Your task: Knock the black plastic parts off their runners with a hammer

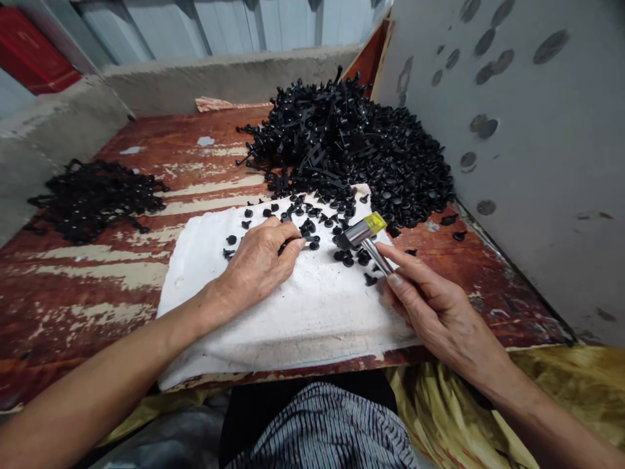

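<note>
My left hand rests over the white cloth, thumb and fingers pinched on a small black plastic piece that pokes out to the right; the rest of it is hidden by the fingers. In my right hand is a small hammer, gripped by its metal handle. Its silver head has a yellow end and a dark end, and hangs over the cloth's right part. Loose black round-headed plastic parts lie scattered on the cloth, between and beyond both hands.
Behind the cloth rises a big heap of black branched plastic pieces, merging into a pile of round-headed parts on the right. A smaller tangle of black strips sits left on the worn red table. A grey panel borders the right side.
</note>
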A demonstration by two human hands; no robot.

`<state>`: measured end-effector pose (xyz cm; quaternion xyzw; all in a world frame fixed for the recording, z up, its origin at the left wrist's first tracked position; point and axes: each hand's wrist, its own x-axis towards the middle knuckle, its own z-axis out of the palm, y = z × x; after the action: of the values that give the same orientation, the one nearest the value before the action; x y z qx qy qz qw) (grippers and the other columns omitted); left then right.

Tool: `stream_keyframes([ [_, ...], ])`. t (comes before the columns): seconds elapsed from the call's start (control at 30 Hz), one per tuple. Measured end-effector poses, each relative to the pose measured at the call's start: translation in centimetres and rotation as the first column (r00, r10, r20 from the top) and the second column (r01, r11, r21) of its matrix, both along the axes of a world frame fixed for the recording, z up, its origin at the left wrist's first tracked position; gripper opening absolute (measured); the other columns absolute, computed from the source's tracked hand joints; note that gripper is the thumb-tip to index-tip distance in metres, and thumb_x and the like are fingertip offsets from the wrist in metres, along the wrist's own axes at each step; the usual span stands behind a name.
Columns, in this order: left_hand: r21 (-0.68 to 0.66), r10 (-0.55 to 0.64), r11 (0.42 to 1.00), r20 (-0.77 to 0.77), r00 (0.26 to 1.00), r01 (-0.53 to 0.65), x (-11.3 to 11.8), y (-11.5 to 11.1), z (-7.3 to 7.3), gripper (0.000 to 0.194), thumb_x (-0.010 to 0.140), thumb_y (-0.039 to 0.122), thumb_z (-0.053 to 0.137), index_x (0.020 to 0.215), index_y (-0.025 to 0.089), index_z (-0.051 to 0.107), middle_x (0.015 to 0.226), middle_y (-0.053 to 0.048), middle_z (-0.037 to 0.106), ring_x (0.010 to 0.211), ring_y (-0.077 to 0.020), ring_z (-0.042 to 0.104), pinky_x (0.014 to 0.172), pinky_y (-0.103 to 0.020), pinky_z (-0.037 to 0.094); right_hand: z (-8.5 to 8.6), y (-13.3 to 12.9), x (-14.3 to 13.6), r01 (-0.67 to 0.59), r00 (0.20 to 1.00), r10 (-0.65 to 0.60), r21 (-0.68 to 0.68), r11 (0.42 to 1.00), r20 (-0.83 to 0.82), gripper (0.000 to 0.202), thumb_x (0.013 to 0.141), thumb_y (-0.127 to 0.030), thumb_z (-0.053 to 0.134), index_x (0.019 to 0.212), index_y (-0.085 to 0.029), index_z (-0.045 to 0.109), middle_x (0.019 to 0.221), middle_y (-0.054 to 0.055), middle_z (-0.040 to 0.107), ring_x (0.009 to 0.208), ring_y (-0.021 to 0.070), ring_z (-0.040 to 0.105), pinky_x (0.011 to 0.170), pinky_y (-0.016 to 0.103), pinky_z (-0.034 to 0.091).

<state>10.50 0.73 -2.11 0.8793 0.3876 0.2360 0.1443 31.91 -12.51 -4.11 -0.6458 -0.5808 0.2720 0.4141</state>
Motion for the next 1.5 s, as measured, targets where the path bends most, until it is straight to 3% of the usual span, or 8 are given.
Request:
stream_keyframes([
  [0.3,-0.018,0.023,1.0,-0.012,1.0,-0.023,0.16,0.16,0.15,0.018,0.088,0.016,0.054,0.074,0.015,0.064,0.068,0.0,0.053,0.068,-0.0148,0.051,0.069,-0.03,0.041,-0.03,0.01,-0.1,0.002,1.0,-0.002,-0.01,1.0,-0.016,0.048,0.093,-0.026,0.046,0.137,-0.01,0.057,0.065,0.0,0.054,0.055,0.0157,0.051,0.046,0.028,0.035],
  [0.6,-0.132,0.058,0.99,0.009,0.998,-0.056,0.16,0.03,0.56,0.018,0.088,0.02,0.052,0.074,0.017,0.064,0.07,0.0,0.056,0.07,-0.0156,0.053,0.07,-0.031,0.042,-0.09,0.0,-0.05,-0.004,1.0,0.003,-0.017,1.0,-0.026,0.046,0.094,-0.024,0.046,0.138,-0.013,0.056,0.065,-0.001,0.055,0.06,0.0167,0.055,0.049,0.028,0.039],
  [1.5,-0.091,0.057,0.994,-0.009,0.998,-0.057,0.14,-0.01,0.36,0.02,0.088,0.023,0.05,0.073,0.018,0.062,0.069,0.0,0.056,0.069,-0.0157,0.053,0.07,-0.032,0.043,-0.28,-0.02,0.11,-0.005,1.0,0.004,-0.017,1.0,-0.019,0.045,0.095,-0.023,0.047,0.139,-0.019,0.057,0.067,0.0,0.058,0.064,0.017,0.06,0.048,0.027,0.041],
])
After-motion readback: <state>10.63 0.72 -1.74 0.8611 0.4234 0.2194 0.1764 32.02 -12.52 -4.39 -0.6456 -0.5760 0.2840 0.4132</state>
